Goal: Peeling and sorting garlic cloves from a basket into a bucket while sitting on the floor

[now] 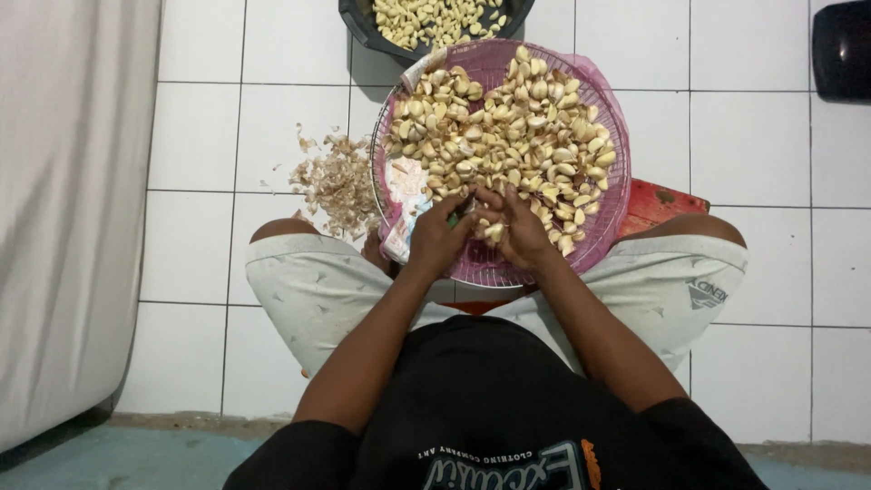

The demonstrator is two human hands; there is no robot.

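Head view: left hand and right hand curled, seemingly pinching a garlic clove.

Both forearms reach forward and converge. The left hand and right hand sit close together, fingers curled, seemingly pinching something small.

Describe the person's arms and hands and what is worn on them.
Both forearms are bare. Short black sleeves end above the elbows, part of a black T-shirt with printed lettering. The left hand and right hand wear no gloves; no rings, watch or bracelets show.
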